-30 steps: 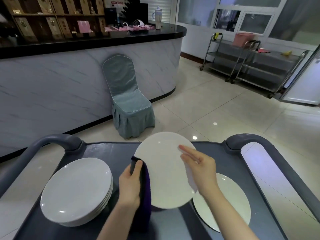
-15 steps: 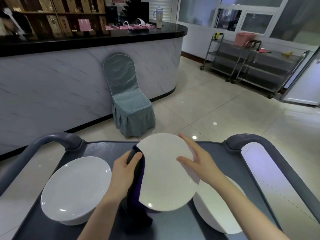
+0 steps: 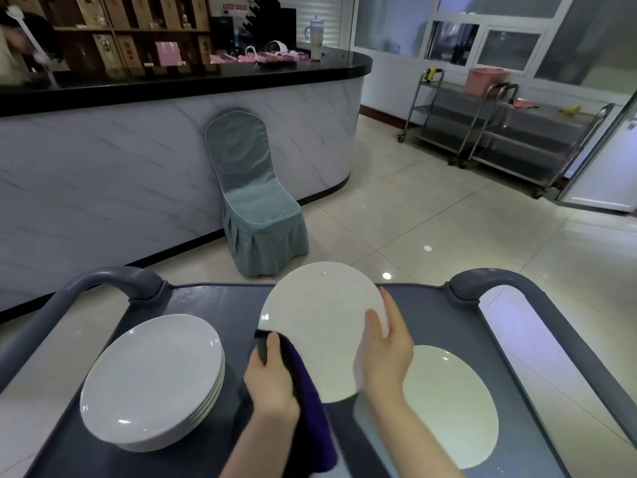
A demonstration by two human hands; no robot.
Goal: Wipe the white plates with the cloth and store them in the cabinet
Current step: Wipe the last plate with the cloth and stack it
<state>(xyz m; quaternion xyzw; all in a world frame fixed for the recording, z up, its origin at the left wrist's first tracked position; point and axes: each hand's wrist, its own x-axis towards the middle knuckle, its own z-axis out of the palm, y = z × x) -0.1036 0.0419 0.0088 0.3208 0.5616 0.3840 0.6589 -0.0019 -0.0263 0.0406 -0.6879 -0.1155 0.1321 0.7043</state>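
Plate stack (image 3: 151,381), the largest task item, rests on the left side of the grey cart (image 3: 213,305) and is several plates deep. A single plate (image 3: 455,415) lies flat on the right side, well apart from the stack. Between them, the held plate (image 3: 320,326) is raised above the cart deck and tilted, with its face turned toward the camera. The plates appear to be glazed ceramic: rigid, moderately heavy, smooth enough to slip, and liable to chip or break if dropped or knocked against the cart rail. The rim is judged the correct place to take hold, at two opposed points, which leaves the face free for wiping. The purple cloth (image 3: 310,384) is soft and thick. It drapes down toward the deck and lies against the lower left edge of the held plate. The left hand (image 3: 272,377) enters from the bottom of the view with the wrist straight. Its fingers are curled round the cloth and the thumb lies on top, pressing the cloth at the plate edge. The right hand (image 3: 386,353) holds the right rim, with the thumb laid over the near face and the fingers extended along and behind the edge. Motion blur hides the palm contact. No cabinet can be identified in the view.
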